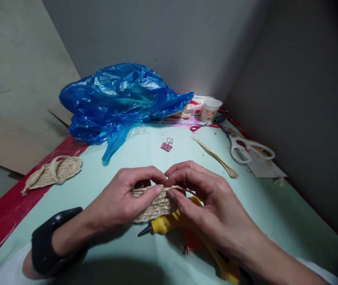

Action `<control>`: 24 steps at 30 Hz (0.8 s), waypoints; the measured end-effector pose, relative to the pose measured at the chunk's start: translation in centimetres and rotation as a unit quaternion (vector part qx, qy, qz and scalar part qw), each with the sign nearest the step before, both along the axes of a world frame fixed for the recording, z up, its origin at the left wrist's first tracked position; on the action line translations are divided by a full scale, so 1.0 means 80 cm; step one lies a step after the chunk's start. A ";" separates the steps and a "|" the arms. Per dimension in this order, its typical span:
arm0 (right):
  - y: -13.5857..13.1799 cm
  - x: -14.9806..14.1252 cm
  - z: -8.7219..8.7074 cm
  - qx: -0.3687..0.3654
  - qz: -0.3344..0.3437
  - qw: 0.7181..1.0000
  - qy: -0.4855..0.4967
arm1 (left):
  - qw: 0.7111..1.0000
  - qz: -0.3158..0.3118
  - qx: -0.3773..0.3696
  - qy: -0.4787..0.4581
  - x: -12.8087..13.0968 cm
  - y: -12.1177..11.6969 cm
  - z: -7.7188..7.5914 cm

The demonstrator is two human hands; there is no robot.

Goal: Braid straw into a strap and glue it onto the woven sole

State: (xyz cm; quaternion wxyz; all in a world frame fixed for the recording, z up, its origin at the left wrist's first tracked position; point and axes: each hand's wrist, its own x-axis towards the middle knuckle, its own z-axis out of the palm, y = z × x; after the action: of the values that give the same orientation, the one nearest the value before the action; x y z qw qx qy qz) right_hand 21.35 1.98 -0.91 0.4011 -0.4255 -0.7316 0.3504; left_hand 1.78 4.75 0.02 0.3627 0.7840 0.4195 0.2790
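Note:
A piece of woven straw (153,206), made of braided rows, is held up between my two hands. My left hand (136,190) grips its upper edge, with the thumb on the near face and the fingers behind. My right hand (203,190) pinches the right end of the same edge, where a thin straw strand runs off under the fingers. The right part of the weave is hidden by that hand. Just below it lies a yellow glue gun (169,222), its dark nozzle pointing left, partly covered by my right hand and forearm.
A woven straw slipper-shaped piece (56,171) lies at left. Behind are a blue plastic bag (121,99), a pink binder clip (166,145) and a paper cup (211,110). Straw strands (216,156), red-handled scissors (206,126) and white-handled scissors (241,148) lie at right, near the wall.

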 end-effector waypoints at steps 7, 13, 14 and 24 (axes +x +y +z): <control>0.005 -0.004 0.001 0.049 0.021 0.998 -0.023 | 0.998 -0.037 -0.048 -0.036 -0.002 0.001 0.005; 0.007 -0.006 0.006 0.070 0.040 0.996 -0.024 | 0.996 0.016 -0.041 -0.080 0.002 0.002 0.004; 0.008 -0.006 0.009 0.056 0.033 0.998 -0.021 | 0.995 0.029 -0.037 -0.090 0.002 0.002 0.004; 0.041 0.028 -0.006 -0.012 -0.161 0.973 0.167 | 0.937 0.169 -0.130 -0.278 -0.012 0.021 -0.018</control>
State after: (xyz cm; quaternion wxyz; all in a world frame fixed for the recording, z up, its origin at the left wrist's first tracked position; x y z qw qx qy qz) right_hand 23.61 5.23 -1.38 0.5635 -0.4785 -0.5716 0.3561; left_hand 0.85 6.41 -1.38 0.5110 0.5389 0.4610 0.4858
